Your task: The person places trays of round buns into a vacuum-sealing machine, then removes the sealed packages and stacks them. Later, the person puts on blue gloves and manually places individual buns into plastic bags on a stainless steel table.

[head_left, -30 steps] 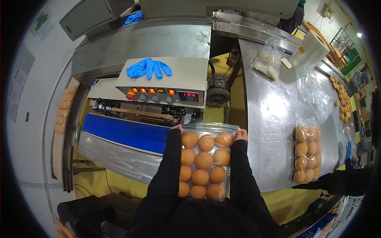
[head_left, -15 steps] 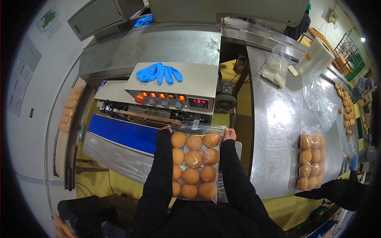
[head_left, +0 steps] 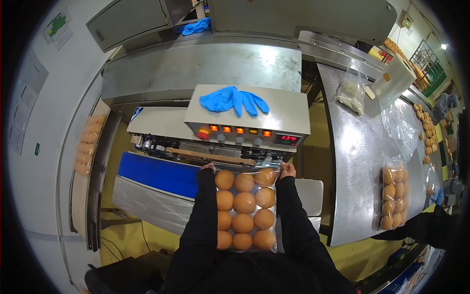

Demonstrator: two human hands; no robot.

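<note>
A clear plastic bag of round brown buns, set in rows, is in front of my body. My left hand pinches its upper left corner, and my right hand grips the upper right one, so the top edge is pulled flat between them. That edge lies along the front of a bag sealing machine, close to the right end of its brown band. Whether the edge is inside the machine's slot I cannot tell. To the left of the bag runs the machine's blue conveyor belt.
A blue glove lies on the control box, above lit switches and a red knob. The steel table at right carries another bag of buns, a plastic roll and loose buns. More bagged buns are at far left. A person's dark sleeve shows at right.
Both hands have brought the bag's top edge up to the front of the machine, near the band's right end. The view has shifted, so the surroundings appear farther right.
</note>
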